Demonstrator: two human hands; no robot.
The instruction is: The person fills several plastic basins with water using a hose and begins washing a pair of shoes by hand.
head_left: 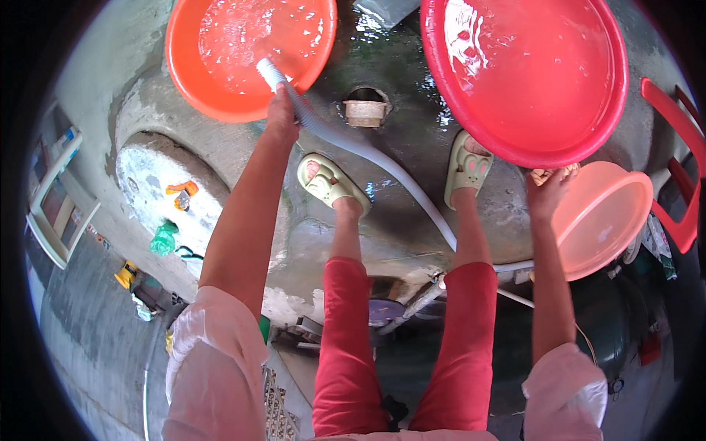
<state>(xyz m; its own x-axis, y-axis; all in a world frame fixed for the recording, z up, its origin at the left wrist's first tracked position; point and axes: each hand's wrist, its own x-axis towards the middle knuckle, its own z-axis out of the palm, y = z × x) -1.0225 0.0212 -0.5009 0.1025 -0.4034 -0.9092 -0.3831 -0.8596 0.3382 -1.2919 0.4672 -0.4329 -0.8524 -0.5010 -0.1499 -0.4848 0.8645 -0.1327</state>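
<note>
My left hand (pixel 282 117) is closed around a grey corrugated hose (pixel 358 144). The hose's pale open end (pixel 268 73) points into an orange plastic basin (pixel 193 88) holding rippling water. From my hand the hose curves across the wet floor between my feet. My right hand (pixel 547 193) is just below the rim of a large pinkish-red basin (pixel 538 151), which also holds water. Something tan and lumpy (pixel 543 175) shows by the right fingers; its kind and whether I grip it are unclear. Beside that hand a smaller peach-coloured basin (pixel 601 220) stands tilted.
A drain opening with a pipe collar (pixel 365 113) lies between the two water-filled basins. My feet wear pale green slippers (pixel 333 182). On the left is a round concrete slab (pixel 165 176) with a green plastic bag (pixel 163 238). A red plastic chair (pixel 675 132) stands right.
</note>
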